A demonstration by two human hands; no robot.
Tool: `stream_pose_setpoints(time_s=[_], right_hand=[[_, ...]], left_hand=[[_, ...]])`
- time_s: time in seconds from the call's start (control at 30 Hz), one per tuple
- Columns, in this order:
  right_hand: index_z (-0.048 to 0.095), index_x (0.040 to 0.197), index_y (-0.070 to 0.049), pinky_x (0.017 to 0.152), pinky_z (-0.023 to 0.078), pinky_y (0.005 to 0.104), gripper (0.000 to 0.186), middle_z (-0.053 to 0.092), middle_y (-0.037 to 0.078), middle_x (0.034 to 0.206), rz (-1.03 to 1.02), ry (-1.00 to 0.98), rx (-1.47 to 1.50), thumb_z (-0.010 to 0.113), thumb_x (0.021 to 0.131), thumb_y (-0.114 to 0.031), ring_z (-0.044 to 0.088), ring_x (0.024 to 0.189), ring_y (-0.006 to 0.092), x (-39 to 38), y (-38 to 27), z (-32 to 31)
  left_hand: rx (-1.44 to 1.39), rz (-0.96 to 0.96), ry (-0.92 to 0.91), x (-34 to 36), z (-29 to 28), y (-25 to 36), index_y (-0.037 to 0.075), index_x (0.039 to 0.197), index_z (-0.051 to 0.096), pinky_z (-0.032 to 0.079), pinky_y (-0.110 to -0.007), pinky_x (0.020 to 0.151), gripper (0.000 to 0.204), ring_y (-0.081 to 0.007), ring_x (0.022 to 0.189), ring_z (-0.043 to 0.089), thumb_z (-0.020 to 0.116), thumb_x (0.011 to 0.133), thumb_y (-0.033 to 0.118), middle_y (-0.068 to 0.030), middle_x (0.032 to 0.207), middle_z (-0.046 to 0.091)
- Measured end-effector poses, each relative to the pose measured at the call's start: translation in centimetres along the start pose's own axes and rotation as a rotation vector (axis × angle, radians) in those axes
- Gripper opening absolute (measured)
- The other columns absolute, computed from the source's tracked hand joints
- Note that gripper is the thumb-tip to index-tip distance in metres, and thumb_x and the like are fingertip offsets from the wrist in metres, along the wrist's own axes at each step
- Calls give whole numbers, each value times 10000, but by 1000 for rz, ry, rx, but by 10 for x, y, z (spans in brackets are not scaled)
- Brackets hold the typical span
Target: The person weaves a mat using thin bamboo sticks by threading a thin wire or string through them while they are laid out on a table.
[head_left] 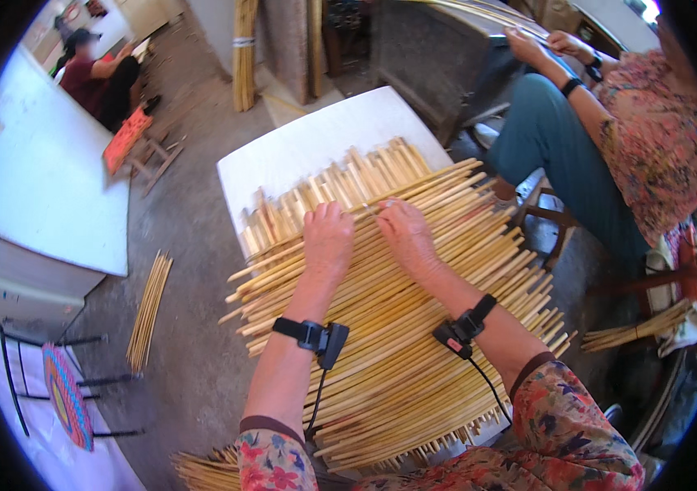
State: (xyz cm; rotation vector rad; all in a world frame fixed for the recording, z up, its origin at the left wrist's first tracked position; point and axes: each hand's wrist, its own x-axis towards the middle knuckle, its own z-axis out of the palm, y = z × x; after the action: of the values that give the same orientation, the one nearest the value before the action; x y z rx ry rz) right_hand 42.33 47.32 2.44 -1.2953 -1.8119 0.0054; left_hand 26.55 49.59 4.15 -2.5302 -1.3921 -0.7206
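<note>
Many slender tan sticks lie side by side as a mat (pixel 397 327) across a white board (pixel 283 164). At the mat's far edge, another row of sticks (pixel 340 184) crosses them, pointing away from me. My left hand (pixel 329 237) rests there with its fingers curled down over the sticks. Just to its right, my right hand (pixel 406 233) pinches with thumb and fingers. A thin pale strip (pixel 367 209) shows in the small gap between both hands, at the right fingertips. What lies under the left fingers is hidden. Each wrist wears a black strap with a small device.
A seated person (pixel 651 139) at the right handles long thin sticks. Another person (pixel 99 78) sits far left, near an orange-topped stool (pixel 129 139). Stick bundles lie on the floor left (pixel 149 311) and stand upright (pixel 244 57) behind. A black-framed chair (pixel 66 393) stands left.
</note>
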Motion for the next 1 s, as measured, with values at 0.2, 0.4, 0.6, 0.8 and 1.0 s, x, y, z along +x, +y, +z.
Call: stream_pose_setpoints(time_s=[0.2,0.4,0.6,0.8,1.0], right_hand=[[545,829,-54,852,413,400,121,599,111,955,18,-105,-33,635,751,-76,551,998,280,-2,-18,-2],[533,821,-54,819,428,406,101,574,122,883,-58,-53,-24,615,762,-63,551,972,301,-8,4,-1],[543,850,-25,868,432,403,118,591,128,937,8,-28,-5,611,757,-48,553,989,304,-6,-6,0],[544,826,-29,883,423,397,129,592,132,890,43,-21,20,628,750,-92,566,977,302,-6,-10,-5],[555,841,-27,891,420,400,136,595,137,914,64,-24,13,629,755,-103,562,993,298,-8,-12,-2]], left_hand=[[2,-31,-27,-14,-10,-11,64,730,569,396,-352,722,52,-228,836,502,538,700,92,-75,810,505],[-7,2,16,-8,3,-2,75,743,578,393,-362,725,61,-220,826,514,542,712,112,-71,784,509],[30,-9,-50,-9,1,-5,87,786,571,395,-352,718,67,-212,813,520,531,736,105,-53,791,531],[29,11,-65,-2,9,-1,94,778,563,401,-344,722,47,-214,801,524,532,746,106,-49,773,533],[-27,-19,-82,0,7,-1,91,783,564,407,-350,721,54,-221,816,526,527,749,111,-52,776,536]])
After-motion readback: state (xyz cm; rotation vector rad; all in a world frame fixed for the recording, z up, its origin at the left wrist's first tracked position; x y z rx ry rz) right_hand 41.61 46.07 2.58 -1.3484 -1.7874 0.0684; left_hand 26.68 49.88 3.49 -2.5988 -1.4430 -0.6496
